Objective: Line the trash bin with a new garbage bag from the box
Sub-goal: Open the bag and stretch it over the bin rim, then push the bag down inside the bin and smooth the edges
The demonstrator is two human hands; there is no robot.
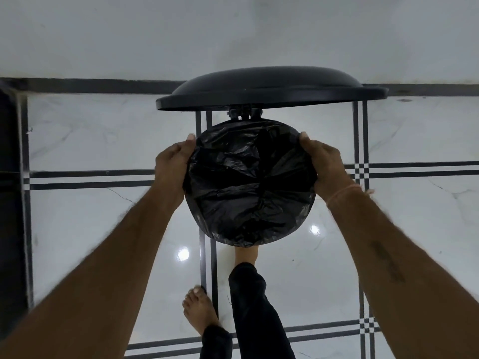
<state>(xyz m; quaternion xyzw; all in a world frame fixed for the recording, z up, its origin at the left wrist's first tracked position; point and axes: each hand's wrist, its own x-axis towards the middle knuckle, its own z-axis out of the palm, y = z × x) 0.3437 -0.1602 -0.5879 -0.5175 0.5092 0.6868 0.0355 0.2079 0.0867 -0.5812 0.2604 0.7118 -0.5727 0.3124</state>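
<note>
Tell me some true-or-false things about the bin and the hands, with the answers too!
1. The lid is up. True.
2. The garbage bag is white. False: it is black.
3. The left hand and the right hand grip opposite sides of the bag. True.
4. The person wears shoes. False: the foot on the floor is bare.

Both bare arms reached forward and down. The left hand (172,164) and right hand (328,167) faced each other, gripping opposite sides of the garbage bag (251,182), thumbs on top, fingers hidden beneath.
</note>
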